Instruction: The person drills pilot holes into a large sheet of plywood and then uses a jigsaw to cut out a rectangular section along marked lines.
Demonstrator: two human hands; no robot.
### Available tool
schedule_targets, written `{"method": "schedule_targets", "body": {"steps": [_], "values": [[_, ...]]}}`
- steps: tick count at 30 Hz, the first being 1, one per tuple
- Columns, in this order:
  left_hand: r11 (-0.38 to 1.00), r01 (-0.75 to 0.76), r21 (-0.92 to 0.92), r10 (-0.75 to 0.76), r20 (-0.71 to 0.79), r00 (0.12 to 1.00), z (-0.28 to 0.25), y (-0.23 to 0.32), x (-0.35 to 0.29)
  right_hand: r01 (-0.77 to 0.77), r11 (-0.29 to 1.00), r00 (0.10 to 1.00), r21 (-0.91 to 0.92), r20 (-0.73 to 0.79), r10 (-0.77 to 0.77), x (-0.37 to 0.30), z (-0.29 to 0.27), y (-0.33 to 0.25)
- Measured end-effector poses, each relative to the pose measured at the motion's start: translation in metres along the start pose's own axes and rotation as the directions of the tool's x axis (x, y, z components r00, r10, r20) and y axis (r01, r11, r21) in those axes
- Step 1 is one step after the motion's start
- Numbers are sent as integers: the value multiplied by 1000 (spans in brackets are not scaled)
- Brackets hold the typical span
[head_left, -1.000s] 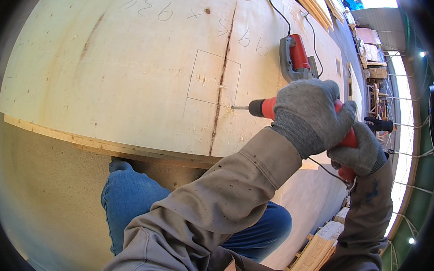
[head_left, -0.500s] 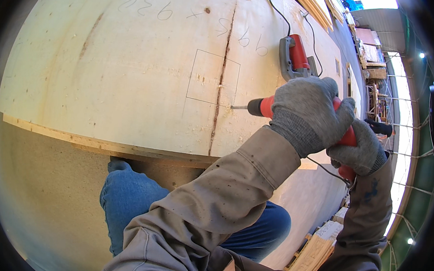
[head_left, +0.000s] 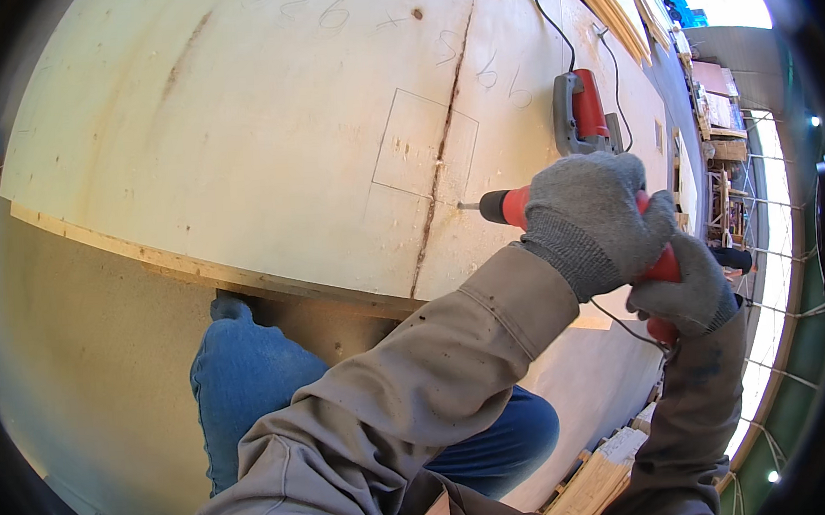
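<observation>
Both my hands wear grey knit gloves and grip a red corded drill (head_left: 514,206) with a black chuck. My left hand (head_left: 589,206) is wrapped over the drill's body, while my right hand (head_left: 686,285) is closed around its handle at the rear. The thin drill bit (head_left: 469,206) meets the pale plywood sheet (head_left: 268,172), with wood dust around the contact point. That point lies close to the lower side of a pencilled four-sided outline, just right of a dark crack. The trigger is hidden by my gloves.
A red and grey corded power tool (head_left: 589,108) rests on the sheet beyond my left hand. Stacked boards (head_left: 605,10) lie at the far right, more timber (head_left: 597,476) at the lower right. My bent knee (head_left: 252,396) is beside the sheet's near edge. The drill's cord (head_left: 626,328) hangs below.
Less of the bit shows between chuck and plywood, so it has sunk deeper. Both hands keep their grip. The whole view has shifted slightly.
</observation>
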State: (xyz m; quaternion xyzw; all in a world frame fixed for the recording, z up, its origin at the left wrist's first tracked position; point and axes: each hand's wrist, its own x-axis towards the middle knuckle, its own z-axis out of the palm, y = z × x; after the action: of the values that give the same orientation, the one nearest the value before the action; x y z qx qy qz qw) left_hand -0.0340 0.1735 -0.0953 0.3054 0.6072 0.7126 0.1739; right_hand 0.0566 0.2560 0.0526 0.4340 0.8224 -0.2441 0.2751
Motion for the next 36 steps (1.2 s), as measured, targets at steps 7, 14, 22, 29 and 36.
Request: {"method": "schedule_targets", "body": {"steps": [7, 14, 22, 29, 36], "values": [[996, 1, -95, 22, 245, 969, -7, 58, 5, 32, 999, 999, -20, -11, -32, -50, -42, 11], [991, -58, -118, 93, 321, 942, -17, 84, -16, 56, 990, 985, 130, -168, -33, -97, -15, 17], [949, -309, 67, 302, 98, 948, -40, 97, -34, 203, 975, 948, 93, -268, -172, -115, 23, 9], [975, -147, 168, 123, 144, 982, -72, 79, -25, 125, 985, 982, 121, -156, -106, -81, 32, -28], [984, -48, 173, 31, 99, 995, -89, 60, -11, 138, 952, 989, 272, -85, -119, -54, 31, -44]]}}
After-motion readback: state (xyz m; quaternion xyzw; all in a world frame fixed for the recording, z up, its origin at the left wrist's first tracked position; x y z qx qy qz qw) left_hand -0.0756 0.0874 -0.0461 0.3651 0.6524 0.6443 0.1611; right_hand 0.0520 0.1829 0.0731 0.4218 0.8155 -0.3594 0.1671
